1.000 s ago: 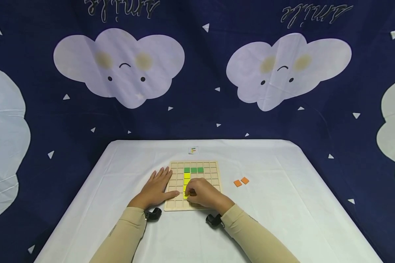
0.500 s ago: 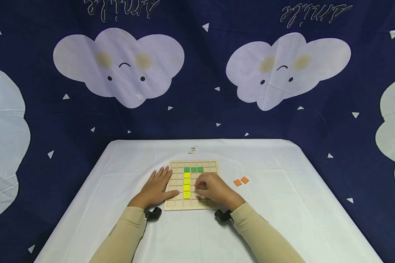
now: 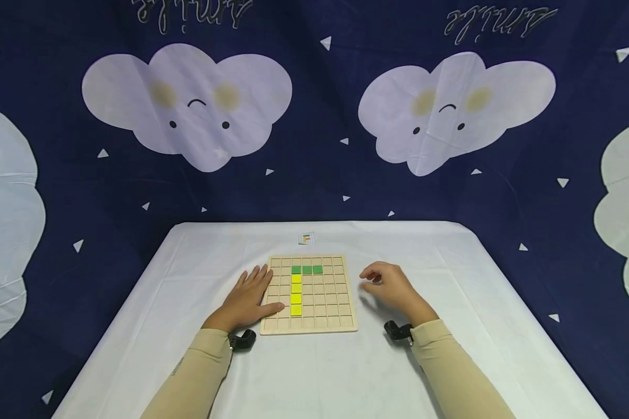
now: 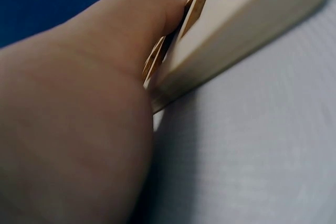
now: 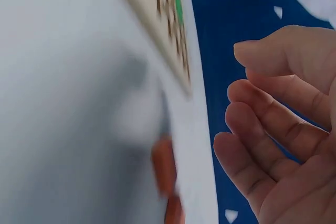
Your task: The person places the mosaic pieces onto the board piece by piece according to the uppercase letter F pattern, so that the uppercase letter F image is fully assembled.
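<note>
A square wooden grid board (image 3: 325,323) lies on the table with a row of three green tiles (image 3: 307,270) and a column of several yellow tiles (image 3: 296,288) below its left end. My left hand (image 3: 243,299) rests spread at the board's left edge, the thumb reaching over the grid; the left wrist view has this thumb (image 4: 152,11) against the board's side. Off the board's right side hovers my right hand (image 3: 395,291), fingers loosely bent and nothing in them. Two orange tiles (image 5: 165,166) show beside it in the right wrist view; in the head view the hand hides them.
A small printed card (image 3: 306,238) with a coloured grid pattern lies behind the board. White cloth (image 3: 230,384) covers the table. A dark blue curtain (image 3: 325,192) with clouds hangs at the table's far edge.
My right hand has lifted from the lowest yellow tile and moved right, off the board to over the orange tiles. The left hand has stayed in place.
</note>
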`<action>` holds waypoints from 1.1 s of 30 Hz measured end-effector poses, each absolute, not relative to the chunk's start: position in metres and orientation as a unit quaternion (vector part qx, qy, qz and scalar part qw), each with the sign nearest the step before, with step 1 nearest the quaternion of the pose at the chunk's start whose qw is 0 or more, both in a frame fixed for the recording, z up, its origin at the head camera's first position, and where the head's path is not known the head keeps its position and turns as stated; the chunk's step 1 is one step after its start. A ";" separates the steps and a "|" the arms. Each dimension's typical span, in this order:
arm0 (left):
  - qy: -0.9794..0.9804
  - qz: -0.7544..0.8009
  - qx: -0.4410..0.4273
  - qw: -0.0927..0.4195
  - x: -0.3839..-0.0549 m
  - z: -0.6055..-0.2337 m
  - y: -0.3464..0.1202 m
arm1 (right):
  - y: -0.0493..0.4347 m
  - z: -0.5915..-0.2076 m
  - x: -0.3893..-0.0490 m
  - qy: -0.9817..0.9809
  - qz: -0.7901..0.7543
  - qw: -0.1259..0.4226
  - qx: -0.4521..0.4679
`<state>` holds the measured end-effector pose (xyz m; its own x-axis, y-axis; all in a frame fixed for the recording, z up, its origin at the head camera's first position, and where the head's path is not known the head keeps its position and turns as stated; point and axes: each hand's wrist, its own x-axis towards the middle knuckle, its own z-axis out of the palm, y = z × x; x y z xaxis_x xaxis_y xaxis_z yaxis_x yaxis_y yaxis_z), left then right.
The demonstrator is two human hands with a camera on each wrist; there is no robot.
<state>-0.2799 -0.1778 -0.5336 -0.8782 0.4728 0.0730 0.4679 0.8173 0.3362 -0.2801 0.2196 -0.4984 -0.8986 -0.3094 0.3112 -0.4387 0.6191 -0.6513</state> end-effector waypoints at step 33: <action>0.957 0.168 0.236 0.015 -0.283 -0.538 -0.177 | 0.269 -0.522 -0.290 -0.905 0.375 -0.024 0.199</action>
